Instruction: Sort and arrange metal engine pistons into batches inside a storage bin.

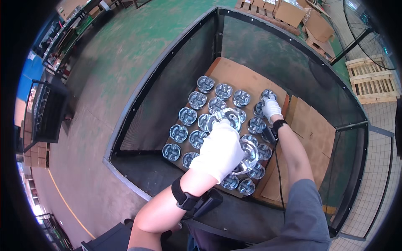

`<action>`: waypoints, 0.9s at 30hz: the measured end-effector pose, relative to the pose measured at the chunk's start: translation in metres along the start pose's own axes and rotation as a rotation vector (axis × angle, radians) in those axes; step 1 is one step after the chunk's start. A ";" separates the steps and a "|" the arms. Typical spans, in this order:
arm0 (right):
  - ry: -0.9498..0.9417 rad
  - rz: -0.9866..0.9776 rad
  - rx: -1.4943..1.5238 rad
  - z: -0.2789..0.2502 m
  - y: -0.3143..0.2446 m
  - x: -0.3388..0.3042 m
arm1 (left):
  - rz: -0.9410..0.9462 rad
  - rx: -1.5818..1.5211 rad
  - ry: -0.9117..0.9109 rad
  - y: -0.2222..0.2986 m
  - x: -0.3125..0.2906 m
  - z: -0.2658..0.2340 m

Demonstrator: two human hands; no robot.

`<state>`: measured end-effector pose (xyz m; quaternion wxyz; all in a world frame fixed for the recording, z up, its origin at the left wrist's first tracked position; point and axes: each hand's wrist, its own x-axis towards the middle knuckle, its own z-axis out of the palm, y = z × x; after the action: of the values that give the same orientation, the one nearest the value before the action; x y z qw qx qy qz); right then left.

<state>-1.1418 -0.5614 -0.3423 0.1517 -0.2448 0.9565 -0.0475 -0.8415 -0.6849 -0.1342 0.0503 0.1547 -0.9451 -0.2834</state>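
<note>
My left hand, in a white glove, is raised above rows of shiny metal pistons. Its fingers are closed on one piston, and a second piston is held against the thumb side. Both look larger than those below. Farther right, my gloved right hand has its fingers on a piston at the far right of the rows. Another piston sits right beside that hand, partly covered. The standing pistons, such as one at the left, rest on brown cardboard.
A deep bin with dark walls surrounds the pistons. Folded cardboard lies along its right side, and a black cable hangs from my right wrist. Outside are wooden pallets, cartons and a dark rack.
</note>
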 end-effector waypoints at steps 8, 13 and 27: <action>-0.964 -0.327 0.894 -0.138 -0.084 -0.210 | -0.085 0.090 -0.021 -0.002 0.002 0.008; -0.606 -0.225 0.971 -0.071 -0.059 -0.226 | -0.026 0.060 -0.153 0.000 -0.003 0.022; 0.296 0.560 0.829 0.053 0.146 -0.027 | 0.033 0.042 -0.145 0.018 -0.010 0.007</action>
<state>-1.1684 -0.4215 -0.4095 0.1057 0.1103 0.8973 -0.4141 -0.8382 -0.6637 -0.1299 -0.0167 0.1194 -0.9543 -0.2733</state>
